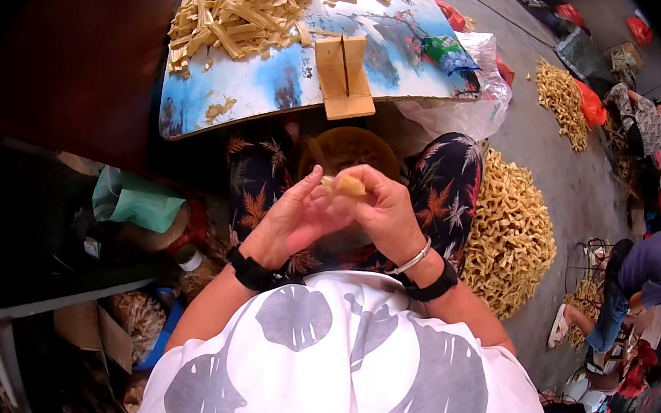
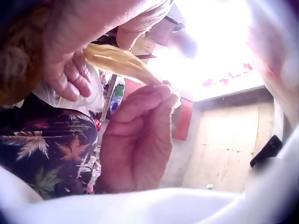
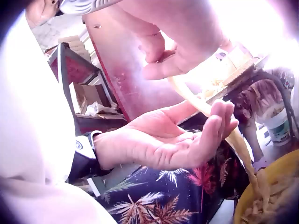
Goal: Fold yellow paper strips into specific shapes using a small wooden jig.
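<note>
Both hands work in front of the chest on a soft, pale yellow strip that looks like tofu skin [image 1: 352, 185]. My right hand [image 1: 390, 217] pinches it between thumb and fingertips. Stretched between the hands, the strip [image 2: 119, 61] shows as a flat band in the left wrist view. My left hand [image 1: 301, 215] has its palm turned up, and the strip runs between its thumb and its gently bent fingers [image 3: 218, 119]. In the right wrist view, a length of the strip [image 3: 240, 149] hangs below the left fingers toward a yellow bowl [image 3: 244, 198].
A painted table [image 1: 271, 81] ahead bears a heap of yellow strips [image 1: 243, 9] and a wooden stand with an upright blade [image 1: 345, 78]. Large piles of knotted pieces [image 1: 511, 235] lie on the floor at right. Farther right, several people sit working, one in purple [image 1: 653, 272].
</note>
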The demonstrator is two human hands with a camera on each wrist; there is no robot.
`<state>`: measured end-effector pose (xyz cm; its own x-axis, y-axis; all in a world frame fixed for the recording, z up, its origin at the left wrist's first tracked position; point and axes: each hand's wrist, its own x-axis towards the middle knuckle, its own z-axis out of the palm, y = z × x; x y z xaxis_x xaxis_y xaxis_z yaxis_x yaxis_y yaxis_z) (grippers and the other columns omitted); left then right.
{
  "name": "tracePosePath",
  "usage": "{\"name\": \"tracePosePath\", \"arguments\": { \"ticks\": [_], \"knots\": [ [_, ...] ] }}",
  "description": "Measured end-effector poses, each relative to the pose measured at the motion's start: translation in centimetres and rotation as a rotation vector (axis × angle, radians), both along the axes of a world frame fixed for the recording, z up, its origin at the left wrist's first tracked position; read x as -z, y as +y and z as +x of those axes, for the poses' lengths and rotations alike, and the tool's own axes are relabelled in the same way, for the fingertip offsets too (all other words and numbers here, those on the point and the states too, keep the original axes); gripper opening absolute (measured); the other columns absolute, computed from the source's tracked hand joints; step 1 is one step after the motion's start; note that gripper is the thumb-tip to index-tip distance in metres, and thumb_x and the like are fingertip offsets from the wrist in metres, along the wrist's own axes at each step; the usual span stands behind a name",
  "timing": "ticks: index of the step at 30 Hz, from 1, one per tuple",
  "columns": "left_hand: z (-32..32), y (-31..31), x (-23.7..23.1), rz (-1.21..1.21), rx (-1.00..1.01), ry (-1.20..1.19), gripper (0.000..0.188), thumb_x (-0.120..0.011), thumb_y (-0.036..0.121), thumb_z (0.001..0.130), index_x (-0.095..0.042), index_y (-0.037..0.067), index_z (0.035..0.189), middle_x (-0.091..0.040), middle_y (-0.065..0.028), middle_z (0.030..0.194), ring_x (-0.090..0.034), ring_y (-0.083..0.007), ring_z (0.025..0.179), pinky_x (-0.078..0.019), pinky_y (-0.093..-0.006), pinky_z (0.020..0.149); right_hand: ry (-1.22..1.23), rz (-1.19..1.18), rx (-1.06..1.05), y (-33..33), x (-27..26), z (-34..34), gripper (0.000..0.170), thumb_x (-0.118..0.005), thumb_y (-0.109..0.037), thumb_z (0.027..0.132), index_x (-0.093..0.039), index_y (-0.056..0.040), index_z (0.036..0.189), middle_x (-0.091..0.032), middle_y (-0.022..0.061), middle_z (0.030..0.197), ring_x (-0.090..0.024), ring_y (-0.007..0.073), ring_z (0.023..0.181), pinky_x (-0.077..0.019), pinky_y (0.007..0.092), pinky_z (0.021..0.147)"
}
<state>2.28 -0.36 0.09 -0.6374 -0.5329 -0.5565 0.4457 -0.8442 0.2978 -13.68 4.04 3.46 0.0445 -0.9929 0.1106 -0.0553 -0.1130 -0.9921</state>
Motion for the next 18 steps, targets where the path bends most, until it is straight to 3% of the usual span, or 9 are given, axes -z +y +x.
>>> {"name": "tracePosePath", "arguments": {
  "ticks": [1,2,4,7,9,12,15,16,18],
  "knots": [
    [-0.3,-0.1,0.4,0.034,-0.084,0.049,0.038,-0.061,0.036,0.097,-0.060,0.001,0.111,-0.067,-0.0090,0.096,-0.064,-0.0203,0.084,-0.0538,-0.0341,0.081,0.051,-0.036,0.021,0.5,0.1,-0.1,0.012,-0.063,-0.005,0.092,-0.064,-0.0009,0.104,-0.064,0.0020,0.085,-0.063,0.0082,0.068,-0.0501,0.0204,0.062],
    [-0.1,-0.5,1.1,0.030,-0.051,0.083,0.033,-0.066,0.025,0.094,-0.057,0.001,0.114,-0.065,-0.0084,0.097,-0.064,-0.0199,0.084,-0.0539,-0.0351,0.079,0.101,-0.071,0.042,1.1,0.3,-0.2,0.012,-0.066,-0.005,0.090,-0.065,-0.0002,0.101,-0.066,0.0049,0.085,-0.065,0.0105,0.068,-0.0521,0.0227,0.062],
    [-0.3,-0.9,2.2,-0.069,-0.050,0.030,0.028,-0.065,0.021,0.094,-0.058,0.001,0.112,-0.065,-0.0081,0.096,-0.064,-0.0188,0.084,-0.0536,-0.0347,0.077,0.121,-0.077,0.065,2.7,-0.5,0.0,0.013,-0.067,-0.002,0.086,-0.065,0.0003,0.099,-0.067,0.0105,0.084,-0.068,0.0153,0.065,-0.0533,0.0244,0.058],
    [-1.7,-0.7,2.4,-0.173,-0.091,-0.098,0.016,-0.061,0.012,0.094,-0.058,0.002,0.106,-0.063,-0.0053,0.091,-0.063,-0.0172,0.081,-0.0541,-0.0338,0.072,0.233,-0.106,0.182,3.7,0.1,-0.9,0.013,-0.068,-0.003,0.085,-0.066,-0.0005,0.098,-0.067,0.0111,0.086,-0.067,0.0144,0.062,-0.0510,0.0248,0.053],
    [-2.5,-0.4,1.7,-0.225,-0.092,-0.202,0.013,-0.059,0.010,0.095,-0.058,0.002,0.105,-0.063,-0.0035,0.086,-0.063,-0.0164,0.078,-0.0541,-0.0334,0.069,0.317,-0.140,0.269,3.7,0.7,-1.5,0.009,-0.067,-0.003,0.086,-0.064,-0.0013,0.095,-0.064,0.0108,0.086,-0.066,0.0224,0.067,-0.0503,0.0297,0.057],
    [-3.5,-0.6,2.8,-0.660,0.157,-0.605,0.010,-0.058,0.005,0.093,-0.059,0.004,0.102,-0.063,-0.0052,0.079,-0.064,-0.0212,0.072,-0.0530,-0.0341,0.063,0.415,-0.324,0.376,2.7,2.5,-2.0,0.005,-0.061,-0.002,0.090,-0.062,-0.0016,0.094,-0.061,0.0106,0.085,-0.062,0.0331,0.077,-0.0499,0.0356,0.068],
    [-3.3,-0.1,2.8,-1.799,0.410,-1.139,0.012,-0.057,0.001,0.088,-0.061,0.006,0.098,-0.062,-0.0102,0.077,-0.064,-0.0287,0.070,-0.0511,-0.0359,0.061,0.319,-0.267,0.443,1.6,4.5,-2.5,0.007,-0.058,-0.008,0.093,-0.061,-0.0018,0.095,-0.061,0.0104,0.088,-0.062,0.0322,0.077,-0.0503,0.0345,0.067],
    [-3.5,0.2,1.7,-1.882,0.506,-1.192,0.014,-0.058,-0.001,0.083,-0.062,0.006,0.095,-0.059,-0.0130,0.080,-0.062,-0.0332,0.074,-0.0505,-0.0379,0.061,0.300,-0.289,0.477,1.2,5.1,-2.7,0.014,-0.052,-0.013,0.099,-0.059,-0.0008,0.095,-0.062,0.0111,0.085,-0.062,0.0332,0.077,-0.0505,0.0351,0.069],
    [-4.0,0.9,-0.1,-1.985,0.397,-1.237,0.015,-0.059,0.000,0.083,-0.063,0.006,0.096,-0.058,-0.0124,0.080,-0.062,-0.0324,0.073,-0.0505,-0.0383,0.062,0.063,-0.027,0.451,0.9,5.6,-2.8,0.019,-0.049,-0.016,0.101,-0.058,-0.0005,0.096,-0.063,0.0111,0.083,-0.063,0.0308,0.073,-0.0508,0.0351,0.067]
  ]
}}
